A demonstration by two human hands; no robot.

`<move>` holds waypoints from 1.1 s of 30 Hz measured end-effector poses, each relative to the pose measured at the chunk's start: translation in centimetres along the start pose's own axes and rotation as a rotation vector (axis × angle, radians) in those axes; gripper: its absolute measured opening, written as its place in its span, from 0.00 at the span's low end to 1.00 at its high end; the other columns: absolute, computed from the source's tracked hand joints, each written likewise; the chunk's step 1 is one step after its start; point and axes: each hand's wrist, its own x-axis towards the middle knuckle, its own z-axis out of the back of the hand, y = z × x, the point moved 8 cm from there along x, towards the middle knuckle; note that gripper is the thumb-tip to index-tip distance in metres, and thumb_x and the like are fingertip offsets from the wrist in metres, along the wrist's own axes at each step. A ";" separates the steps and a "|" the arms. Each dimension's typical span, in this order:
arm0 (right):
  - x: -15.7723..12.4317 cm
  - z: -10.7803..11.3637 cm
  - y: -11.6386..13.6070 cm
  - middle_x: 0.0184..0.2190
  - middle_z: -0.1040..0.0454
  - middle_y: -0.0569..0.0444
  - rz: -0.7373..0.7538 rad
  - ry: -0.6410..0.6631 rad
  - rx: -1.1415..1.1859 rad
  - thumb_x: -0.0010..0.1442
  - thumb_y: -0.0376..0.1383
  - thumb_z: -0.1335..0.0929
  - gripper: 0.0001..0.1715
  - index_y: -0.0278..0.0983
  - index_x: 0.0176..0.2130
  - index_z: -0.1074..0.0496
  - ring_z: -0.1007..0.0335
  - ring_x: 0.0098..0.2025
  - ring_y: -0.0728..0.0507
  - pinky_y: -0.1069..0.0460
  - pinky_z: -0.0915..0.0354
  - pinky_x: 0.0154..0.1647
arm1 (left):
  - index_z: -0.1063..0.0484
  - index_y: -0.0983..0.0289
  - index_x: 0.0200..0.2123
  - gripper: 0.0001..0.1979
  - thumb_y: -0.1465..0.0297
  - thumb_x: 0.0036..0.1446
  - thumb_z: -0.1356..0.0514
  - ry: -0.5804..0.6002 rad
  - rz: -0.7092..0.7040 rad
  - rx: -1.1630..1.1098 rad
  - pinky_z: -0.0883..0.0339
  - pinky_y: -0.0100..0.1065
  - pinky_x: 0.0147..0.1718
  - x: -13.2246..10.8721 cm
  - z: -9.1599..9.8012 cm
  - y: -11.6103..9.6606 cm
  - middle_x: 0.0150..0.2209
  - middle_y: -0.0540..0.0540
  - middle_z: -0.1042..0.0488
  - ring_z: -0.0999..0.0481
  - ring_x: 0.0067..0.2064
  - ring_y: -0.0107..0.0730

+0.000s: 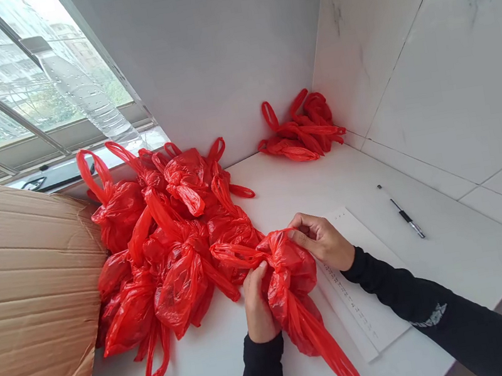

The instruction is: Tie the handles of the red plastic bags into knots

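A knotted red plastic bag is held between both hands over the white table, one handle hanging toward the front edge. My left hand grips its left side near the knot, with the thumb on top. My right hand pinches the upper right of the same bag between thumb and fingers. What the bag contains cannot be made out. Just left lies a heap of similar tied red bags, touching the held one. Under my right forearm is a notebook with a column of handwriting.
A cardboard box stands at the left against the heap. More red bags lie in the far corner. A black pen rests on the white table at right. On the windowsill stands a clear bottle near a dark flat object.
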 end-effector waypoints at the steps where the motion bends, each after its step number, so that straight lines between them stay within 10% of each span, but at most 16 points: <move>1: 0.0 0.0 0.1 0.28 0.29 0.57 0.002 0.002 -0.002 0.64 0.48 0.32 0.16 0.39 0.35 0.30 0.35 0.29 0.47 0.52 0.36 0.32 | 0.21 0.63 0.26 0.10 0.64 0.42 0.29 0.008 0.041 -0.026 0.32 0.30 0.31 -0.1 0.0 0.3 0.27 0.50 0.23 0.26 0.28 0.29; 10: -0.3 -1.8 -0.8 0.41 0.28 0.54 -0.107 0.247 0.177 0.56 0.39 0.25 0.38 0.44 0.61 0.41 0.29 0.42 0.45 0.49 0.31 0.45 | 0.24 0.61 0.42 0.22 0.73 0.40 0.28 0.136 -0.023 -0.011 0.28 0.35 0.40 -0.6 -1.1 -0.6 0.36 0.52 0.20 0.21 0.37 0.35; 19: -0.1 -1.4 -0.9 0.39 0.25 0.53 -0.084 0.155 0.145 0.57 0.41 0.25 0.33 0.42 0.58 0.36 0.28 0.39 0.45 0.48 0.31 0.44 | 0.24 0.62 0.45 0.23 0.68 0.43 0.26 0.181 -0.039 0.021 0.29 0.41 0.50 -0.1 -1.2 -0.1 0.42 0.57 0.19 0.20 0.46 0.42; 26: -0.2 -1.8 -1.1 0.36 0.27 0.55 -0.188 0.229 0.283 0.67 0.51 0.37 0.28 0.44 0.61 0.41 0.29 0.35 0.47 0.51 0.31 0.36 | 0.22 0.59 0.44 0.22 0.64 0.43 0.26 0.091 -0.065 -0.146 0.26 0.35 0.43 0.5 -0.3 -0.7 0.33 0.50 0.19 0.20 0.35 0.33; 33: -0.4 -2.3 -0.9 0.35 0.27 0.54 -0.121 0.266 0.197 0.54 0.42 0.24 0.17 0.37 0.39 0.28 0.32 0.36 0.46 0.50 0.33 0.40 | 0.22 0.60 0.42 0.19 0.67 0.44 0.27 0.051 -0.005 -0.241 0.26 0.30 0.38 0.4 -0.5 -0.7 0.36 0.50 0.20 0.20 0.38 0.34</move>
